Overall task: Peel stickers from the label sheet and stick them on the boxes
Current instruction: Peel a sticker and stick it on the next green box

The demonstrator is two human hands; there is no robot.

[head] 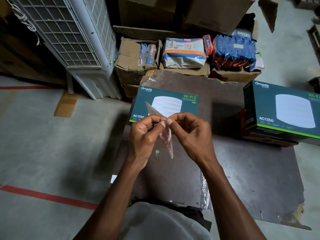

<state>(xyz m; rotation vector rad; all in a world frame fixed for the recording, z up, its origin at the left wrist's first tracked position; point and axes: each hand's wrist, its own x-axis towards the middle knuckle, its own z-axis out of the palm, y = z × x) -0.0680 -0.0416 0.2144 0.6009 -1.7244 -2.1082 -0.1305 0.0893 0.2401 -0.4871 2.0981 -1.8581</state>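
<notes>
label sheet [166, 135] pinched by both hands, left [146, 134] and right [188, 134], above box [181, 108] reading "omada wi-fi 5 ac1350".

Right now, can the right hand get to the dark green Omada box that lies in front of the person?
Probably yes, but not freely: the right hand and left hand both pinch the folded red-grid label sheet. Nothing lies between the hands and the dark green Omada box.

Head view, steeply downward, close

Folded red-gridded label sheet [166, 139] above dark-green box [166, 104], perhaps touching.
</notes>
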